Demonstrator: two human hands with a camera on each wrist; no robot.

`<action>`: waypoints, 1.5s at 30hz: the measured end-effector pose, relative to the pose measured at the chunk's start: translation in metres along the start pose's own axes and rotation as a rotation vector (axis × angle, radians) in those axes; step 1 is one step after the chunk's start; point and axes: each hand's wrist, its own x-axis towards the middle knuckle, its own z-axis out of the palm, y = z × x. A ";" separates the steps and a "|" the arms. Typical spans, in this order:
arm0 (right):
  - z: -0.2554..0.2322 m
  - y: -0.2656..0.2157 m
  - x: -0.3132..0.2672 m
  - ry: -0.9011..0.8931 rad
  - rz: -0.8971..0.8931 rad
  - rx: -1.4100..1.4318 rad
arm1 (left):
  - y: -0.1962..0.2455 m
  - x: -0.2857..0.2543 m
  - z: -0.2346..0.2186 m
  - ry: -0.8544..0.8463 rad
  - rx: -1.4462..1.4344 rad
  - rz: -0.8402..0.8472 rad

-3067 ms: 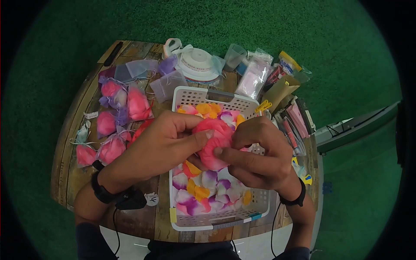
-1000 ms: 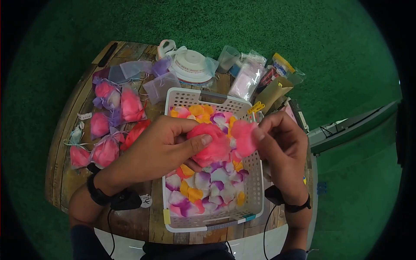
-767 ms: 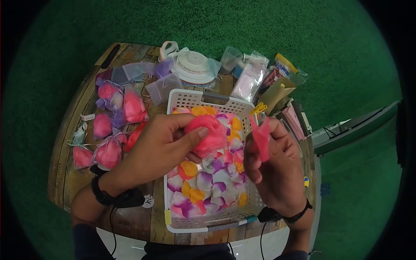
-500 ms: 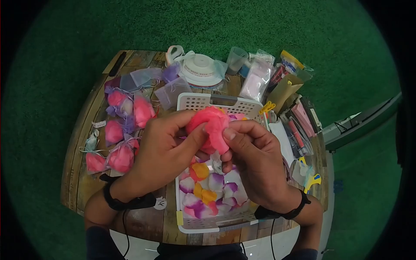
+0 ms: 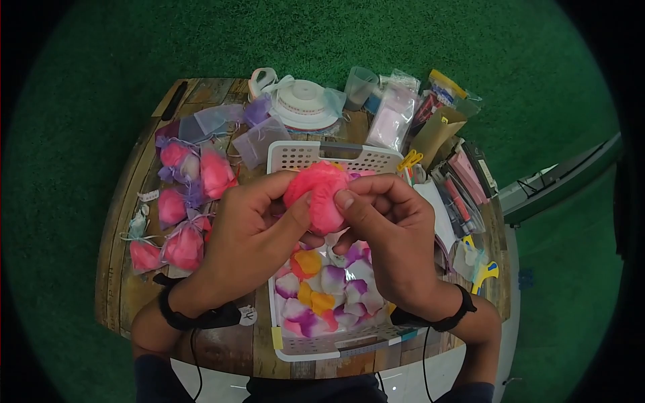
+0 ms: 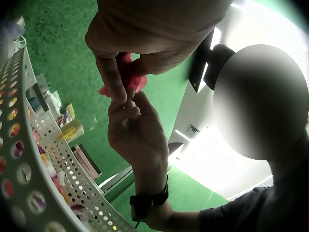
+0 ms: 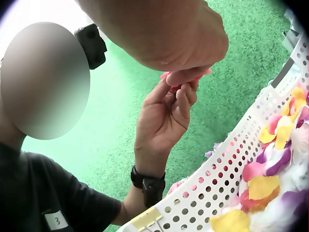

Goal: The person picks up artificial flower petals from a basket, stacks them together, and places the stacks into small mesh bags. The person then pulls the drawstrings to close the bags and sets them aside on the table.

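My left hand [image 5: 252, 225] grips a rounded bundle of pink artificial flower petals [image 5: 316, 198] over the basket. At its right side, my right hand [image 5: 396, 235] pinches a pink petal against the bundle with thumb and fingers. Seen from the left wrist, the pink petals [image 6: 126, 72] are partly covered by the fingers of both hands. Below sits a white perforated basket [image 5: 285, 346] with loose white-purple, orange and pink petals [image 5: 332, 279] inside. From the right wrist, yellow petals [image 7: 264, 187] show near the basket's side.
Filled organza pouches [image 5: 183, 245] lie on the wooden table at left, near flat sheer pouches [image 5: 262, 140]. Ribbon rolls [image 5: 304, 104], a clear cup [image 5: 361, 88] and plastic packets [image 5: 393, 117] stand at the back. Yellow-handled scissors [image 5: 485, 274] lie at right.
My right hand drew a pink petal away to the right from the bundle, then brought it back against it. My left hand kept its hold on the bundle.
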 end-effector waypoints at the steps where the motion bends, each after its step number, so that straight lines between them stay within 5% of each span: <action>1: -0.001 -0.001 0.000 0.018 0.025 -0.024 | 0.000 0.000 0.001 -0.018 -0.023 -0.003; 10: -0.008 0.017 0.002 0.072 -0.189 -0.164 | -0.005 0.000 0.000 -0.049 -0.003 0.017; 12: -0.016 0.023 0.004 -0.022 -0.491 -0.512 | -0.004 -0.001 0.001 -0.050 -0.017 0.015; 30: -0.016 0.020 0.004 -0.001 -0.339 -0.419 | -0.002 0.001 0.002 -0.055 -0.029 -0.023; 34: -0.011 0.021 0.012 0.077 -0.426 -0.364 | -0.003 0.000 -0.001 -0.123 -0.065 -0.062; 36: -0.014 0.016 0.011 -0.120 -0.126 -0.080 | -0.001 0.001 -0.001 -0.135 -0.068 -0.058; 45: -0.020 0.018 0.013 -0.109 -0.122 -0.127 | 0.000 0.002 0.006 -0.221 -0.139 -0.041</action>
